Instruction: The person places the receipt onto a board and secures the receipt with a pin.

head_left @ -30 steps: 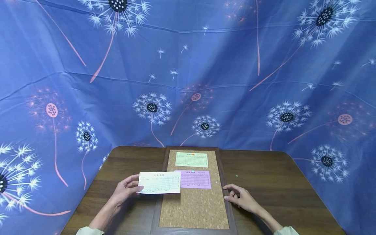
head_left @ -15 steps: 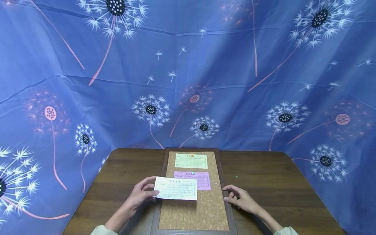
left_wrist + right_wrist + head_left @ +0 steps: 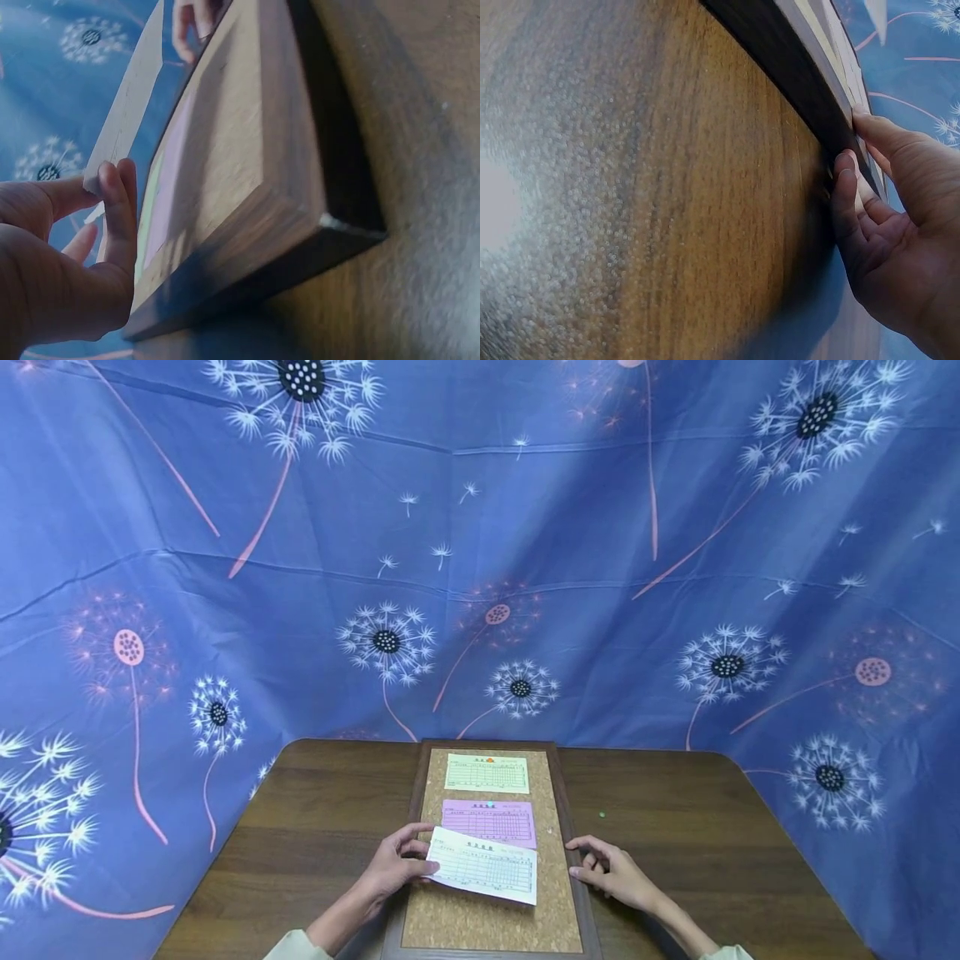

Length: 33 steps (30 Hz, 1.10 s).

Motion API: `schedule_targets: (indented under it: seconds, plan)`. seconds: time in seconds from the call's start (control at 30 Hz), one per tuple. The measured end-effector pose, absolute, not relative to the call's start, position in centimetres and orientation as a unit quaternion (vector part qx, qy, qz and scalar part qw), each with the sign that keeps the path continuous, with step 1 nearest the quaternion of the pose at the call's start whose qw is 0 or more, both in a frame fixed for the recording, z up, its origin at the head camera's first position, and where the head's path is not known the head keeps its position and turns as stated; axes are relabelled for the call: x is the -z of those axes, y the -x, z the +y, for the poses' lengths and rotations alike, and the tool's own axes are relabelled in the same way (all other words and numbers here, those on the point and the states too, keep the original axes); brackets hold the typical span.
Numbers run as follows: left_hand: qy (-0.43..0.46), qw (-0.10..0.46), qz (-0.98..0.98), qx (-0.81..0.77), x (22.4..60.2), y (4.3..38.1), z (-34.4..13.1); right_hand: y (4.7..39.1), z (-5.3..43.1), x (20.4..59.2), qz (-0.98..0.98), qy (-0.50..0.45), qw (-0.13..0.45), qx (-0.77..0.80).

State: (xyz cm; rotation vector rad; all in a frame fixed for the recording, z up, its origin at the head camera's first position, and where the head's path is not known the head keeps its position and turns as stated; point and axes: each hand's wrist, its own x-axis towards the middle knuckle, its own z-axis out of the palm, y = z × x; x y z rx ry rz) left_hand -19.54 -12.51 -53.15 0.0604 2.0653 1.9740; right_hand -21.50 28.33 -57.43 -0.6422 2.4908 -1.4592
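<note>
A cork board (image 3: 491, 917) in a dark wooden frame (image 3: 584, 893) lies in the middle of the brown table (image 3: 315, 827). A green slip (image 3: 487, 773) is pinned at its far end, and a pink slip (image 3: 489, 823) lies below it. My left hand (image 3: 417, 860) pinches the left edge of a white printed slip (image 3: 487, 871), which lies tilted over the cork just under the pink one. The left wrist view shows thumb and forefinger (image 3: 116, 196) on the paper's edge (image 3: 127, 112). My right hand (image 3: 600, 864) rests relaxed against the frame's right rail (image 3: 795, 67), holding nothing.
A small green dot, perhaps a pin (image 3: 602, 815), lies on the table to the right of the board. Blue dandelion-print cloth (image 3: 480, 568) hangs close behind and to both sides of the table. The near part of the cork is bare.
My left hand has carried the white slip rightward and nearer, from beside the board's left rail to over the cork below the pink slip. The right hand stayed put.
</note>
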Motion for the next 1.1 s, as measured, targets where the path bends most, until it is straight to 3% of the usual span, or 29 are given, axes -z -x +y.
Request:
schedule_targets:
  seconds: [0.37, 0.63, 0.83, 1.1]
  plan:
    - [-0.035, 0.106, 0.76, -0.64, 54.1, 18.3, -10.7, 21.5, 28.0, 57.6, 0.84, 0.207, 0.091, 0.493]
    - [-0.149, 0.081, 0.791, -0.588, 54.2, 17.9, -10.8, 21.4, 28.2, 57.6, 0.839, 0.213, 0.08, 0.495]
    - [-0.177, 0.046, 0.826, -0.533, 54.0, 17.9, -10.9, 21.4, 28.2, 57.6, 0.835, 0.215, 0.076, 0.501]
    - [-0.197, 0.061, 0.853, -0.48, 54.1, 18.2, -11.5, 21.2, 28.2, 57.6, 0.828, 0.224, 0.072, 0.509]
